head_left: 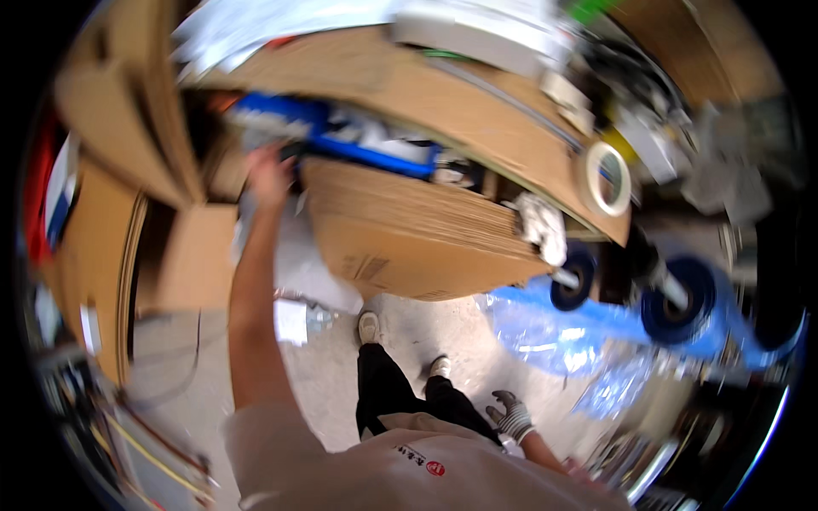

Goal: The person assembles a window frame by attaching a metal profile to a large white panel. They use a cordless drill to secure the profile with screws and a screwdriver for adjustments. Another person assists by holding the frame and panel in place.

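My bare left hand reaches forward to the shelf space under the work table, beside the end of a stack of flat cardboard. A small dark thing shows right by its fingers. Motion smears them, so whether they grip it is unclear. Just beyond the hand are blue bins with white items inside. Low at my right side hangs my right hand in a striped, grey-palmed work glove. Its fingers are apart and hold nothing.
On the cardboard-covered table lie a white box and a tape roll. A crumpled white glove hangs at its edge. Rolls of blue film stand right; cardboard sheets lean left. A cable crosses the floor.
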{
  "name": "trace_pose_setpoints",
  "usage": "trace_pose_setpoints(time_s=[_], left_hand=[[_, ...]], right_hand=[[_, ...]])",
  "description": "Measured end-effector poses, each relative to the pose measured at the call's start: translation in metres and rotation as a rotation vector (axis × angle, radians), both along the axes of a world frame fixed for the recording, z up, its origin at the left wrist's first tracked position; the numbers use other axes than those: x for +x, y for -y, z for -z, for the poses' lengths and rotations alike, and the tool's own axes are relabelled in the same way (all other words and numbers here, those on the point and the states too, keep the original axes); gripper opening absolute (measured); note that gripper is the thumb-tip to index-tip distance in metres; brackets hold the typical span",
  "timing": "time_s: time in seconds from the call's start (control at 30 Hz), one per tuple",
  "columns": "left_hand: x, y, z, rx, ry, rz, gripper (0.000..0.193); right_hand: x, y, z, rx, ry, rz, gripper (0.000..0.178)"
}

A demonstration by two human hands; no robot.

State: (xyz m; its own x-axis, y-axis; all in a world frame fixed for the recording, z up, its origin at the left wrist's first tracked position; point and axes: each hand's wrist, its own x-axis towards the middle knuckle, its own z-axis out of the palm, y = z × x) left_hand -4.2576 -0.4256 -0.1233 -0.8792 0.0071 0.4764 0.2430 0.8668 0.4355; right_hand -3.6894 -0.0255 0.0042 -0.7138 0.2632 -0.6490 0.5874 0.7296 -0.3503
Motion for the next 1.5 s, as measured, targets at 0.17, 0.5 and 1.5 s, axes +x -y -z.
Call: trace_pose_setpoints(time_s=[0.17, 0.5, 1.5], left_hand=[[0.112, 0.038, -0.092, -0.009, -0.150, -0.105, 0.027], [0.310, -0.020, -0.180, -0.772, 0.109, 0.032, 0.043], [1.198, -0.963, -0.257, -0.227, -0.443, 3.071, 0.071]], right_hand=[[0.017, -0.006, -0.021, -0.062, 0.228, 0.295, 0.052], [0.211, -0.072, 0.064, -0.195, -0.057, 0.446, 0.046], [0.686, -0.343, 0.021, -0.961, -2.327, 2.643, 0.022]])
